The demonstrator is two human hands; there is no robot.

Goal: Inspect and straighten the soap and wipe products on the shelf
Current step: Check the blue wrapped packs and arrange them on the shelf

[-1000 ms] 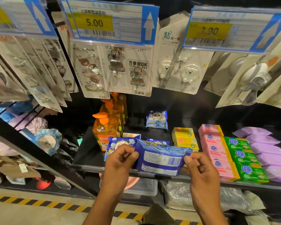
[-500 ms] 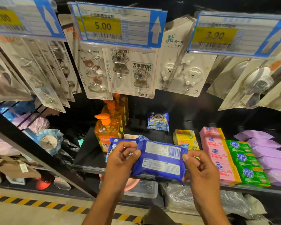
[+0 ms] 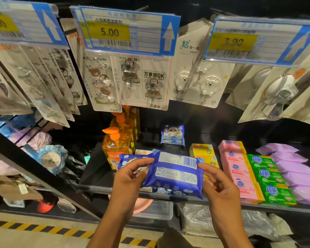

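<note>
I hold a blue wipe pack (image 3: 174,176) in front of the black shelf (image 3: 97,178), its printed back with the barcode facing me. My left hand (image 3: 131,178) pinches its left edge and my right hand (image 3: 217,185) pinches its right edge. Behind my left hand lies another blue wipe pack (image 3: 131,160). More blue packs (image 3: 172,135) stand further back on the shelf. To the right sit yellow soap boxes (image 3: 203,152), pink soap bars (image 3: 240,169), green soap bars (image 3: 268,178) and purple packs (image 3: 293,169) in rows.
Orange pump bottles (image 3: 117,140) stand at the left of the shelf. Hook cards (image 3: 145,81) and price tags (image 3: 125,31) hang overhead, close to the shelf's front. A clear plastic box (image 3: 156,210) sits on the lower shelf. Yellow-black floor tape (image 3: 34,228) runs below.
The pack has been tipped up in both hands, from nearly edge-on to showing its full back face. The view has shifted slightly.
</note>
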